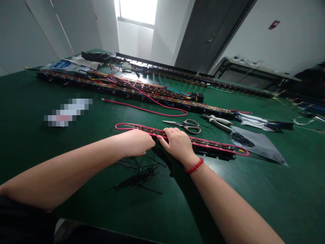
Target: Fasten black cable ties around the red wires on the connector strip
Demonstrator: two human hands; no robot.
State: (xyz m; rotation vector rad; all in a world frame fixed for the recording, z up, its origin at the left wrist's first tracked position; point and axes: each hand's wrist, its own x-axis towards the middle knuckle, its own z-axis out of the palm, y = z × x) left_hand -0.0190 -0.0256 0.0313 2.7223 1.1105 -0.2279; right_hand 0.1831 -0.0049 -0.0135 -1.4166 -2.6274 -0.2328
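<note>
A long black strip assembly (215, 150) lies crosswise on the green table, with a red cable (213, 142) looped along it. My left hand (139, 142) is closed at the strip's left part, its fingers curled; what they grip is hidden. My right hand (177, 140), a red bead bracelet at the wrist, rests over the middle of the strip with its fingers wrapped round the strip and the cable. Loose black cable ties (138, 178) lie in a pile just below my left hand. Scissors (186, 125) lie just beyond my right hand.
Grey-handled pliers (219, 122) and a clear plastic bag (261, 144) lie to the right. Farther back are several long wired strips (127, 91) and a loose red cable (144, 109) with a ring end. The green table's (83, 222) near edge runs along the bottom.
</note>
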